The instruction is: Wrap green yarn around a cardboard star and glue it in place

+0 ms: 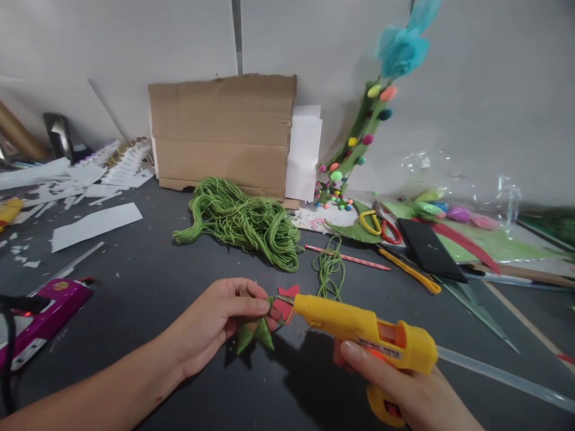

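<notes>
My left hand [215, 320] pinches a small green felt piece with pointed leaves [255, 333] just above the dark table [148, 281]. My right hand [404, 392] grips a yellow glue gun [366, 332] by its handle, a finger on the trigger. The gun's metal tip [282, 301] touches the top of the green piece, beside a small red paper shape [286, 305]. A clear glue stick [503, 377] pokes out of the gun's back toward the right.
A heap of green yarn [240, 221] and a small yarn loop [330, 269] lie behind the hands. Cardboard [222, 134] leans on the wall. A pink glue gun [42, 317] lies left. A pencil [348, 257], scissors [380, 224], black card [429, 248] and decorated green stem [359, 140] sit right.
</notes>
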Available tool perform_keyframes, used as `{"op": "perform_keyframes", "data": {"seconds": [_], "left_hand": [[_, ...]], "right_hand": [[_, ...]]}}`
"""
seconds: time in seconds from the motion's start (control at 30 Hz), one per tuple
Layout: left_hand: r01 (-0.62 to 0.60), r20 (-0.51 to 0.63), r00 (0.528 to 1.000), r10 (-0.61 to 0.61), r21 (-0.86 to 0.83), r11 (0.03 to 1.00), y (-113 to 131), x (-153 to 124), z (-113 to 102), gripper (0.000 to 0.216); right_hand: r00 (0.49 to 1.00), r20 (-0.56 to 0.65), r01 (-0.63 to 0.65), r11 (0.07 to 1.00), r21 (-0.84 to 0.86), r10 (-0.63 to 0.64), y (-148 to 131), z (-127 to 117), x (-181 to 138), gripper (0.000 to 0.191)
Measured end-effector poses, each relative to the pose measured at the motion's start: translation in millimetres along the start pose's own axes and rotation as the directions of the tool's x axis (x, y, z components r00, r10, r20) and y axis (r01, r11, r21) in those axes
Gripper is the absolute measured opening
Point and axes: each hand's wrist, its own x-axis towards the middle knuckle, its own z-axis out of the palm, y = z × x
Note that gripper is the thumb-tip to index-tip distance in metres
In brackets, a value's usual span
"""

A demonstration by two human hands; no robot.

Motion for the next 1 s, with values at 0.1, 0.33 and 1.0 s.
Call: {"op": "perform_keyframes", "data": {"seconds": [0.1, 0.33, 1.0], "left_hand": [[-0.012, 0.004, 1.0, 0.012, 0.002, 1.0, 0.5, -0.3, 0.2, 0.009], [-0.047, 0.026, 0.999, 0.046, 0.039, 0.998, -0.4, -2.1, 0.0, 0.009], [-0.157, 0.03, 0.988, 0.155, 0.139, 0.978, 1.8, -3.6, -0.5, 0.014]], "right_hand": [[1.0, -0.013, -0.011, 1.0, -0.015, 0.011, 0.3, 0.7, -0.9, 0.034], [0.999, -0.031, 0.027, 0.992, -0.126, -0.032, 1.1, 0.3, -1.3, 0.033], [0.997, -0.071, 0.022, 0.991, -0.131, -0.031, -3.1, 0.4, 2.3, 0.029]]}}
